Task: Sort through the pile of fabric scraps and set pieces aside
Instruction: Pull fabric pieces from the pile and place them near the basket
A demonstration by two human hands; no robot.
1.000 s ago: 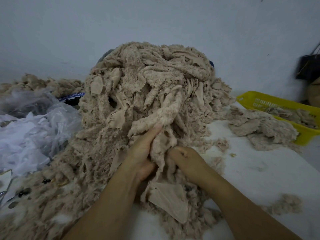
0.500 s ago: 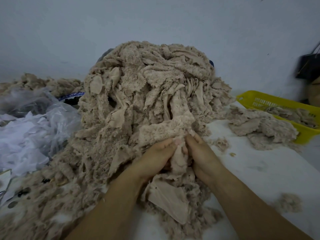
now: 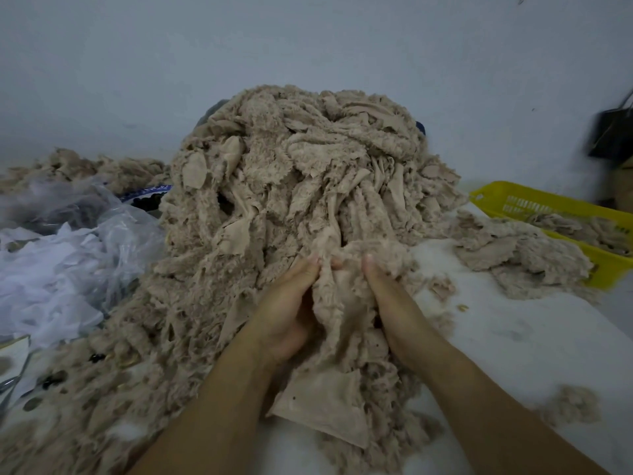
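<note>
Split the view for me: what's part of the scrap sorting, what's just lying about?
Job:
scrap pile
scrap gripped by left hand and right hand
set-aside heap
yellow basket holding scraps

Lying about:
plastic bag of white material
black bag by the wall

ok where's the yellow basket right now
In the head view the yellow basket sits at the far right, just behind a small heap of scraps, right of the big pile.

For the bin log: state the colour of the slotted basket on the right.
Yellow; the basket shows best in the head view.
</note>
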